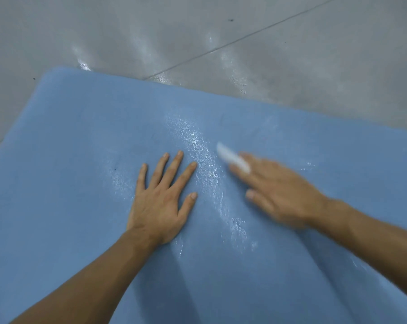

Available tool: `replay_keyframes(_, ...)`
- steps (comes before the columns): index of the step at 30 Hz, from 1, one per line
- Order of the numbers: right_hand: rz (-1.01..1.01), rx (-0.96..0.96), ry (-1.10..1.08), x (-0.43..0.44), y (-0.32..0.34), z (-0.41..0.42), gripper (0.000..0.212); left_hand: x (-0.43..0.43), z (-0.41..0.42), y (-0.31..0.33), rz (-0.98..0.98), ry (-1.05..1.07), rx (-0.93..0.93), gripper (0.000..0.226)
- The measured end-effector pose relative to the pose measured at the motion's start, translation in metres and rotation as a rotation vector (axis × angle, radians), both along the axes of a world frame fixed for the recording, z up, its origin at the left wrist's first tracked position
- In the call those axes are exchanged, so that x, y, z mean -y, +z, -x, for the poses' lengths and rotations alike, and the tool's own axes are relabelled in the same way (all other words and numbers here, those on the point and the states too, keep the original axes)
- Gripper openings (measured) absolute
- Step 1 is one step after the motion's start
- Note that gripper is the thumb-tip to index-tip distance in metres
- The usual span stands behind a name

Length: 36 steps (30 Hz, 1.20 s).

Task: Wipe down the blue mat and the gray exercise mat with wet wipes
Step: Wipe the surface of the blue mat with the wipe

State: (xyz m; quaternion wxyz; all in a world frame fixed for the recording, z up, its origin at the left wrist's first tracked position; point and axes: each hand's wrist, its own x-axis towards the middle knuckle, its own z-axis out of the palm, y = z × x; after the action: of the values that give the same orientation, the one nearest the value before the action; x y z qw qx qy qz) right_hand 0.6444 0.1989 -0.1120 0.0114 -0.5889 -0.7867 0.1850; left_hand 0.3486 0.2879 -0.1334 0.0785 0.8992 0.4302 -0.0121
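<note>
Here the blue mat fills most of the frame, from the lower edge up to a rounded corner at upper left. It lies flat on a gray floor that takes the whole upper band and shows pale glossy patches and a thin seam line. At the lower centre we see the left hand resting palm down on the mat, its fingers straight and spread, gripping nothing. To its right, well apart from it, the right hand is blurred. Its fingers look stretched out rather than curled and press a white wet wipe onto the mat, though we cannot tell whether any finger pinches it. The wipe sticks out past the fingertips toward the upper left. Between the two hands a wet glistening streak runs diagonally down the mat. A tiny dark speck sits on the mat left of the left hand.
</note>
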Motion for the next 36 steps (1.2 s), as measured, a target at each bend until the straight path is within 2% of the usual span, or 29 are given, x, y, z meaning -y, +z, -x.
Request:
replay_keyframes(3, -0.033, 0.016, 0.359, 0.055, 0.003, 0.045, 0.063, 0.0, 0.0, -0.001, -0.008, -0.005, -0.012, 0.063)
replay_keyframes(6, -0.082, 0.078, 0.458, 0.065, -0.005, 0.051, 0.062, 0.0, 0.0, -0.001, -0.008, -0.004, -0.017, 0.063)
replay_keyframes(15, -0.069, 0.171, -0.185, -0.085, -0.011, -0.038, 0.064, -0.001, 0.001, 0.002, 0.019, -0.008, -0.047, 0.062)
replay_keyframes(18, -0.039, 0.149, -0.414, -0.111, -0.009, -0.059, 0.059, -0.002, 0.001, 0.003, 0.037, -0.009, -0.044, 0.062)
replay_keyframes(20, -0.041, 0.091, -0.477, -0.108, -0.005, -0.062, 0.06, -0.001, 0.001, 0.003, 0.046, -0.012, -0.043, 0.062)
replay_keyframes(22, -0.053, 0.039, -0.379, -0.086, -0.001, -0.054, 0.063, -0.001, 0.001, 0.003, 0.043, -0.013, -0.038, 0.063)
replay_keyframes(25, -0.019, -0.016, -0.061, -0.032, 0.005, -0.026, 0.065, -0.001, 0.0, 0.002, 0.04, -0.013, -0.03, 0.063)
replay_keyframes(29, 0.017, 0.008, 0.265, 0.048, 0.007, 0.009, 0.064, -0.001, 0.0, 0.002, 0.026, -0.019, -0.042, 0.063)
replay_keyframes(31, -0.029, 0.032, 0.418, 0.077, 0.004, 0.017, 0.061, -0.002, 0.0, 0.002, 0.019, -0.024, -0.046, 0.062)
replay_keyframes(33, -0.054, 0.077, 0.428, 0.082, 0.0, 0.008, 0.06, 0.0, -0.002, 0.004, 0.022, -0.021, -0.061, 0.061)
replay_keyframes(36, -0.09, 0.179, 0.124, 0.055, -0.007, -0.025, 0.061, -0.002, -0.001, 0.008, 0.074, -0.028, -0.118, 0.061)
